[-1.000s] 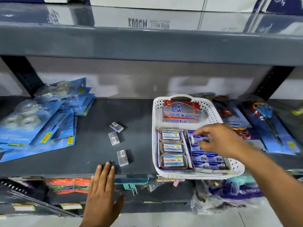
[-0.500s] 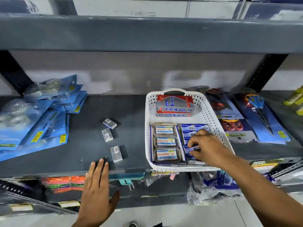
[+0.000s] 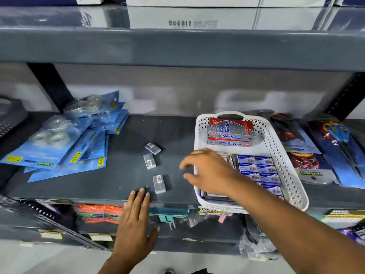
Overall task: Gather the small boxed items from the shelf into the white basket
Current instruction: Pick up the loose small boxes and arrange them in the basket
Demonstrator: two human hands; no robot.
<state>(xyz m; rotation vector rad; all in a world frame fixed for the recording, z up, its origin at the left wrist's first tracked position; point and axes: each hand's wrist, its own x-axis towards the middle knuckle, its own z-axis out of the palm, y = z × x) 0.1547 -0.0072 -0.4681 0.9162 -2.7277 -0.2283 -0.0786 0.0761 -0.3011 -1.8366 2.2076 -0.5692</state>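
Observation:
Three small grey boxes lie loose on the dark shelf (image 3: 122,175): a far one (image 3: 152,148), a middle one (image 3: 149,161) and a near one (image 3: 159,183). The white basket (image 3: 276,143) stands to their right. It holds a red and silver Softek box (image 3: 231,132) and rows of small blue boxes (image 3: 258,169). My right hand (image 3: 207,171) hovers over the basket's left rim, fingers apart and empty, reaching left toward the loose boxes. My left hand (image 3: 136,220) rests flat on the shelf's front edge, just left of the near box.
Blue tape packs (image 3: 59,143) are piled at the shelf's left. Packaged scissors (image 3: 339,143) lie right of the basket. Another shelf (image 3: 177,46) hangs close overhead. Coloured packets (image 3: 98,212) and plastic bags sit on the level below.
My right hand has left the small blue boxes inside the basket and moved left over its rim, now empty. My left hand stays at the shelf edge.

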